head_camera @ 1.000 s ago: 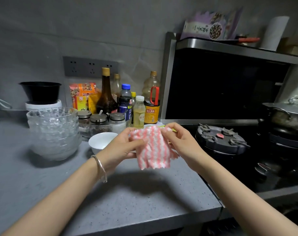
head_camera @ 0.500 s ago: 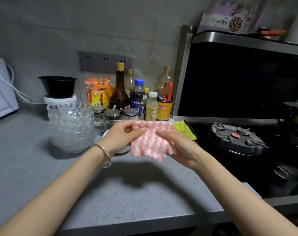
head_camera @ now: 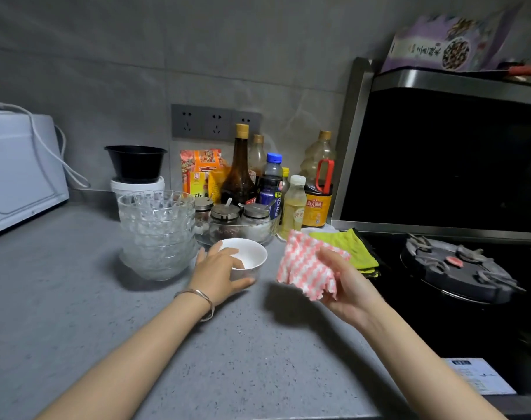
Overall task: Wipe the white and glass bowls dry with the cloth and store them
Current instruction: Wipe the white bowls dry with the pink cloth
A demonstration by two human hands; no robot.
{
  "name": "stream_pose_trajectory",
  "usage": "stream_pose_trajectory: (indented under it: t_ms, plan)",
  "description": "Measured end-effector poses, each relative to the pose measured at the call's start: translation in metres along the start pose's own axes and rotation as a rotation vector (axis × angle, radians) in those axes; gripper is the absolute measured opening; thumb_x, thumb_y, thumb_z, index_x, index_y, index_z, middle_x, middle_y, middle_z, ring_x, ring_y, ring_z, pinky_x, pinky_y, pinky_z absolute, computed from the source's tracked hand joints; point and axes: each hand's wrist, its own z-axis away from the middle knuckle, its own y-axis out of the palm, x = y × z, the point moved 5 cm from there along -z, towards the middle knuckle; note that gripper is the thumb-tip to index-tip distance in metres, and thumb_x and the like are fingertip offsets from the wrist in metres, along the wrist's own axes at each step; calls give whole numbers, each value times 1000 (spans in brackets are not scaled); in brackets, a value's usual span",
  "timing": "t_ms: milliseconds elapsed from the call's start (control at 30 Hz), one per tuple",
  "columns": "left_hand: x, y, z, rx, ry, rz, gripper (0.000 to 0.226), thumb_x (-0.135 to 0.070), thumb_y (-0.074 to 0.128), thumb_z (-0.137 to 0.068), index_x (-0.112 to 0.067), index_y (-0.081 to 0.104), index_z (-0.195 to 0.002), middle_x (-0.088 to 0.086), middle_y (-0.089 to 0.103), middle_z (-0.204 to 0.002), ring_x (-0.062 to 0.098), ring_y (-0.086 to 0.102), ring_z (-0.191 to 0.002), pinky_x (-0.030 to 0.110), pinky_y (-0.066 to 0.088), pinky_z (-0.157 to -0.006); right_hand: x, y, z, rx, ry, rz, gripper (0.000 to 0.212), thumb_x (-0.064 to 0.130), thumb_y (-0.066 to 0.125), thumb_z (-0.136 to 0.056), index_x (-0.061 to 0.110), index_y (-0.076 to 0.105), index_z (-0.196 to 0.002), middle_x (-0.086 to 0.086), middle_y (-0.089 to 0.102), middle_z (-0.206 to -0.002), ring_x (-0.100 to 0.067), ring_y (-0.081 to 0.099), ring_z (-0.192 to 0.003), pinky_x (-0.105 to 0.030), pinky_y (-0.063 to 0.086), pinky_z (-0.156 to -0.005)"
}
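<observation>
A small white bowl (head_camera: 252, 254) stands on the grey counter beside a stack of several glass bowls (head_camera: 157, 231). My left hand (head_camera: 220, 272) grips the white bowl, fingers over its near rim and thumb along its side. My right hand (head_camera: 346, 281) holds a pink-and-white striped cloth (head_camera: 305, 265) above the counter, to the right of the bowl.
Bottles and spice jars (head_camera: 243, 207) crowd the wall behind the bowls. A green cloth (head_camera: 349, 247) lies by the black stove (head_camera: 458, 268) on the right. A black bowl (head_camera: 135, 163) on a white tub and a white appliance (head_camera: 18, 171) stand at the left.
My left hand let go of the cloth and moved down-left onto the white bowl. The right hand now holds the cloth alone. The view shifted left.
</observation>
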Motion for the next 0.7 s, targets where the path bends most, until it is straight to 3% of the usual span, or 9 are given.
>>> stream_pose_trajectory:
  t_ms: [100, 167, 233, 300, 333, 433, 567, 633, 700]
  plan:
    - [-6, -2, -3, -23, 86, -47, 38, -52, 57, -86, -24, 67, -111, -9, 51, -137, 15, 22, -142, 37, 3, -115, -1, -2, 2, -26, -6, -7, 15, 21, 58, -92, 9, 62, -98, -6, 75, -79, -17, 70, -76, -34, 54, -72]
    - [-10, -9, -2, -59, 149, 36, 52, -59, 53, -82, -20, 66, -113, -4, 60, -126, 16, 34, -136, 31, 10, -113, 1, -3, 5, -29, -17, -31, 15, 22, 57, -92, 9, 62, -98, -6, 75, -81, -16, 70, -75, -31, 56, -69]
    - [-17, -25, 3, -121, 165, 275, 57, -68, 46, -76, -19, 69, -94, -1, 66, -101, 11, 54, -109, 29, 34, -95, 6, -6, 11, -33, -35, -71, 19, 23, 57, -92, 8, 63, -100, -7, 75, -89, -15, 71, -76, -27, 57, -63]
    - [-30, -47, 11, -142, 126, 649, 34, -62, 58, -79, -29, 64, -83, -11, 65, -83, -2, 59, -80, 22, 43, -71, 13, -10, 19, -20, -69, -111, 27, 27, 58, -89, 7, 63, -106, -10, 73, -101, -18, 69, -89, -26, 58, -63]
    - [-38, -55, 15, -132, 107, 830, 23, -53, 59, -78, -32, 64, -87, -13, 67, -84, -4, 61, -76, 17, 45, -68, 16, -11, 23, -1, -92, -130, 32, 28, 58, -87, 7, 63, -111, -11, 72, -106, -19, 67, -96, -26, 58, -66]
    - [-55, -75, 29, -160, 61, 1118, 28, -46, 54, -76, -32, 66, -97, -10, 73, -86, 0, 66, -78, 14, 48, -63, 22, -14, 40, 9, -184, -179, 40, 31, 55, -89, 8, 59, -121, -11, 69, -113, -21, 64, -108, -33, 52, -84]
    - [-74, -86, 47, -183, 29, 1204, 31, -45, 47, -83, -25, 69, -94, -9, 73, -76, 2, 67, -68, 13, 45, -52, 36, -8, 63, -45, -461, -51, 33, 31, 49, -94, 10, 59, -117, -5, 74, -101, -12, 70, -95, -24, 56, -72]
    - [-81, -84, 53, -183, 1, 1213, 40, -48, 42, -85, -19, 70, -86, -3, 72, -69, 4, 65, -61, 14, 43, -48, 43, 4, 75, -60, -679, 141, 28, 36, 52, -91, 19, 66, -109, 1, 74, -96, -9, 69, -89, -15, 53, -64]
    - [-88, -82, 58, -171, -19, 1192, 58, -55, 39, -82, -5, 68, -81, 7, 69, -66, 10, 62, -58, 19, 41, -50, 44, 26, 91, 8, -936, 386, 21, 36, 55, -93, 27, 73, -98, 13, 72, -91, 1, 65, -84, -8, 47, -65]
